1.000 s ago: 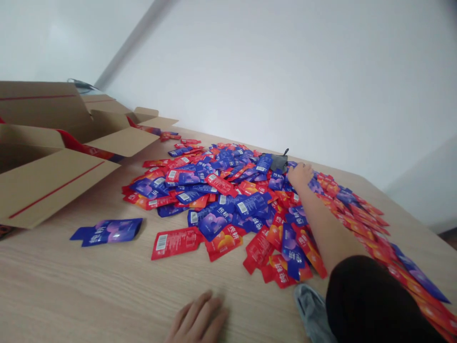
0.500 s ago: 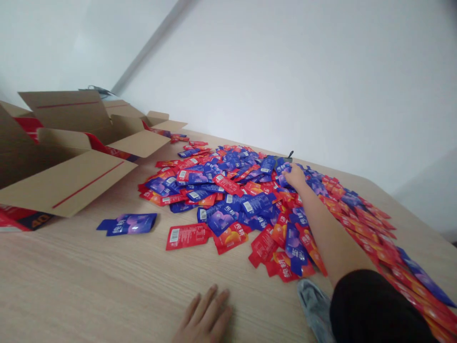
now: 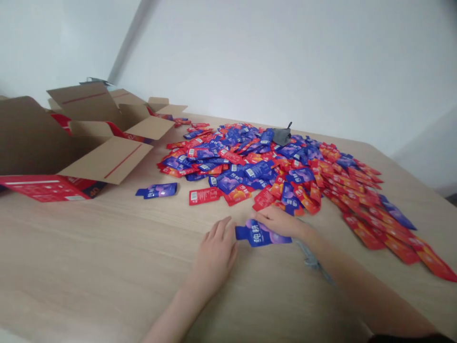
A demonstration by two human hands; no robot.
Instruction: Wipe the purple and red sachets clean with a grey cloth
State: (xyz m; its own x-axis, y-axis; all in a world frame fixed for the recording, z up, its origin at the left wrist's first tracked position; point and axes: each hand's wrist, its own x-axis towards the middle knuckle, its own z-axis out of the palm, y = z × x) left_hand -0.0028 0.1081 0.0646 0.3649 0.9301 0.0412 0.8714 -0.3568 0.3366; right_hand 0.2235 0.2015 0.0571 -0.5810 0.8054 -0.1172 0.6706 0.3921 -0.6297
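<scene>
A blue pouch with purple fruit print (image 3: pixel 262 235) is between my hands near the front of the table. My right hand (image 3: pixel 276 220) grips its upper edge, with the fingertips partly hidden behind it. My left hand (image 3: pixel 218 245) is at the pouch's narrow spout end, fingers apart, holding nothing. Behind them lies a big heap of red and blue pouches (image 3: pixel 246 166). A single blue pouch (image 3: pixel 160 190) and a red pouch (image 3: pixel 205 196) lie at the heap's near left side.
Open cardboard boxes (image 3: pixel 107 159) with raised flaps stand on the left of the table (image 3: pixel 124 247). Overlapping red pouches (image 3: pixel 389 224) run down the right side. A grey cloth pouch (image 3: pixel 282 136) sits behind the heap. Grey-blue material (image 3: pixel 312 261) lies under my right arm.
My right hand has come back from the heap toward me with a blue pouch. My left hand has moved forward and right, up to the pouch. The view has shifted.
</scene>
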